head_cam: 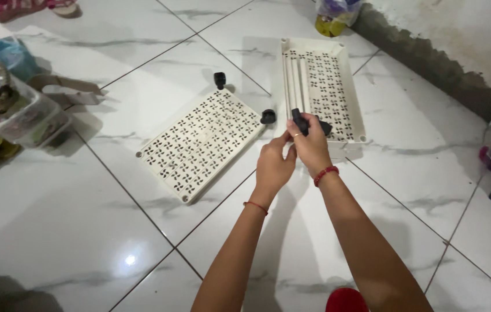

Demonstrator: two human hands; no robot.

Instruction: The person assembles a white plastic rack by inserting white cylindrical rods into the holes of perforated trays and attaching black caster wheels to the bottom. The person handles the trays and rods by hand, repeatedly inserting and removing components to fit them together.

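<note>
a small black caster wheel (305, 122) sits pinched in the right hand (312, 145), fingers clamped around it, above the near corner of the right cream perforated shelf panel (321, 86). the left hand (273, 164) touches it from beside, fingertips together. a second panel (202, 141) lies left on the tile floor (83, 231), two more black casters (220, 79) (268, 116) at its corners.

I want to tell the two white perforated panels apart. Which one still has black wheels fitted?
The left panel: black wheels sit at two corners. The right panel, by the hands, shows none.
</note>
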